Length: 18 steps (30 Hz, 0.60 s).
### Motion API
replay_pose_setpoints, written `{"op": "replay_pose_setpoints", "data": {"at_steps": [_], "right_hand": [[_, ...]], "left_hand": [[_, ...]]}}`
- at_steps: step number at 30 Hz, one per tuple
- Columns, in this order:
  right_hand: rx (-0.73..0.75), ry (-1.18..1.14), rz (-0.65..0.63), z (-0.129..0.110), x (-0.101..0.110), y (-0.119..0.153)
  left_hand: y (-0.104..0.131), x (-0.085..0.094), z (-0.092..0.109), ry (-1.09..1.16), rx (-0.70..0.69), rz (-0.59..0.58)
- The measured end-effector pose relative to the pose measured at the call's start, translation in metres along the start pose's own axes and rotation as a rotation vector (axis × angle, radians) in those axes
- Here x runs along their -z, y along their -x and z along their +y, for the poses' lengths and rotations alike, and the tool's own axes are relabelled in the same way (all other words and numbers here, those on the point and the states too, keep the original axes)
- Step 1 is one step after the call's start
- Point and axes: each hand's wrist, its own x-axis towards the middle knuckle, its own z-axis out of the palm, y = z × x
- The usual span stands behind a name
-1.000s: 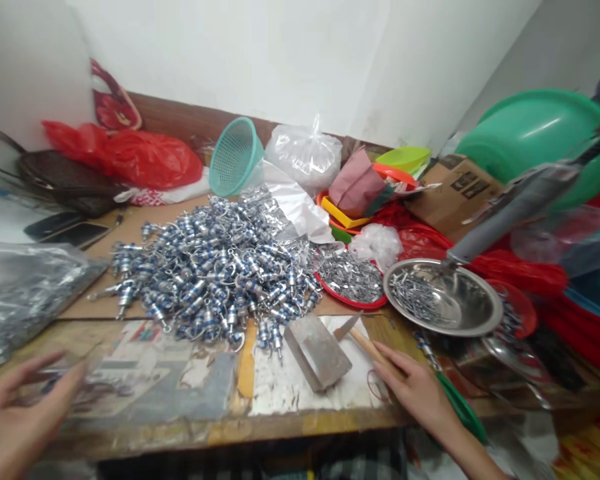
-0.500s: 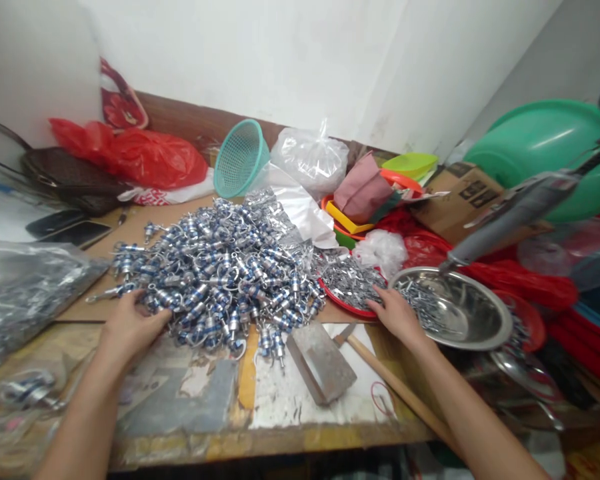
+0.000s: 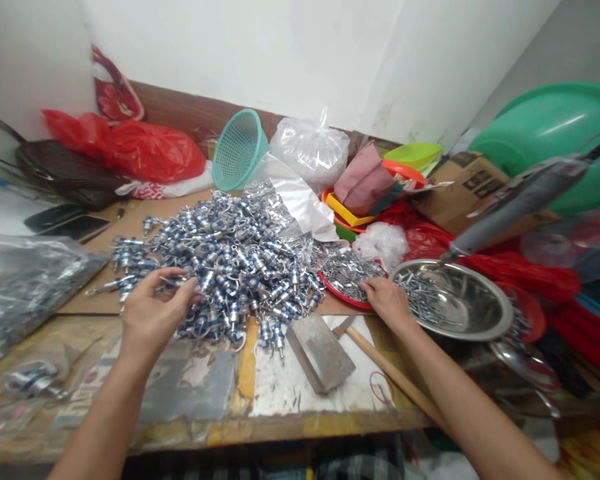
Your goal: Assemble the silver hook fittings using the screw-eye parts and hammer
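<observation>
L hand [image 3: 155, 313] is hovering at the near-L side of the big pile of blue/silver fittings [image 3: 240, 267], thumb & index bent around a shiny pc; too blurry, so can't tell if they're clamping it. R hand [image 3: 391, 303] is resting at the near-R edge of the red tray [image 3: 340, 298], fingertips bunching close tog. by the flat metal strips [image 3: 347, 270]; can't tell if a strip is being pinched btwn them.

Pile is sitting mid-surface on cardboard [image 3: 90, 303], L of the tray. Steel bowl [image 3: 480, 303] w/ thin metal pins [image 3: 420, 297] is standing just R of the tray. In front of the tray, a grey metal block [image 3: 323, 353] is lying on a white sheet [image 3: 270, 387]; a wooden handle [image 3: 400, 373] is running diag. from beside the block to under the R forearm.

One loose fitting [image 3: 35, 381] is lying near-L on the surface [image 3: 180, 437], & a clear bag [image 3: 30, 287] of metal pcs is lying behind it. Teal basket [image 3: 237, 150] is tilting behind the pile, red plastic bag [image 3: 150, 150] sitting to its L.
</observation>
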Motion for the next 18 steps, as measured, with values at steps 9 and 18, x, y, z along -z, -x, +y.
{"op": "replay_pose_setpoints", "data": {"at_steps": [9, 18], "right_hand": [[-0.052, -0.422, 0.094, -0.039, 0.020, 0.040], [0.191, -0.956, 0.097, -0.112, 0.039, 0.130]], "left_hand": [[0.086, -0.058, 0.037, 0.290, 0.221, -0.596], [0.120, -0.075, 0.028, 0.152, 0.262, -0.701]]}}
